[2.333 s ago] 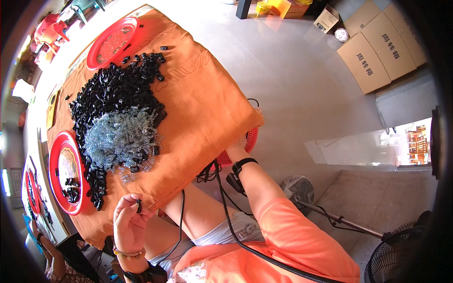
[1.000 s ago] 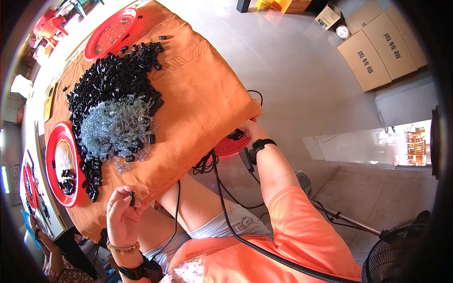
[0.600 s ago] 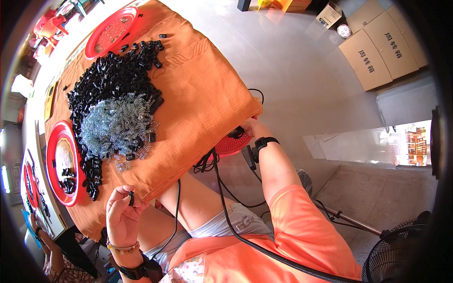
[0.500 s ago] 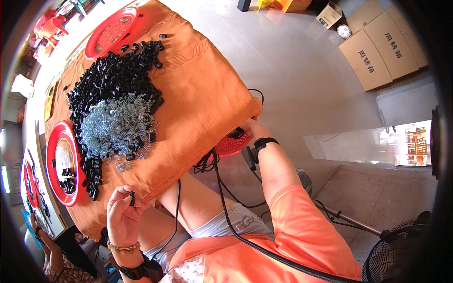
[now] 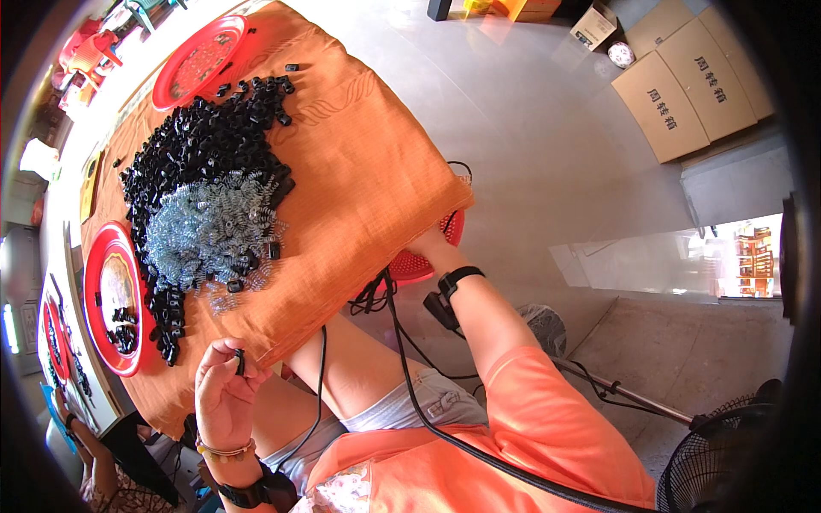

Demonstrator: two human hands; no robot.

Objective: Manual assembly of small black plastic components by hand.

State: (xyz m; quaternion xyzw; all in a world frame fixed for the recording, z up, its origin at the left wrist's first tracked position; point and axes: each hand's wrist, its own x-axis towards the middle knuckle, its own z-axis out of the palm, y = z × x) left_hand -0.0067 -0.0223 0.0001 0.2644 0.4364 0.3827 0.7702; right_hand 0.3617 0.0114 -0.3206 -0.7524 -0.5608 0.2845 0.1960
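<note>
Near the table's front edge, my left hand [image 5: 224,385] pinches a small black plastic part [image 5: 240,361] between thumb and fingertips. My right hand [image 5: 426,245] reaches under the edge of the orange tablecloth [image 5: 359,197], over a red perforated basket [image 5: 412,267]; its fingers are hidden by the cloth. On the cloth lies a big heap of small black parts [image 5: 201,137]. Against its near side rests a pile of small silvery springs [image 5: 209,227].
Red trays [image 5: 90,282] [image 5: 162,90] sit at the table's left and far edges. Black cables [image 5: 398,342] hang past my legs. A fan [image 5: 714,466] stands at lower right, cardboard boxes [image 5: 658,111] at far right. Another person's arm [image 5: 101,462] shows at lower left.
My right hand has moved left and farther under the cloth edge, so the dark item seen near it is now hidden. The left hand keeps its pinch almost unmoved.
</note>
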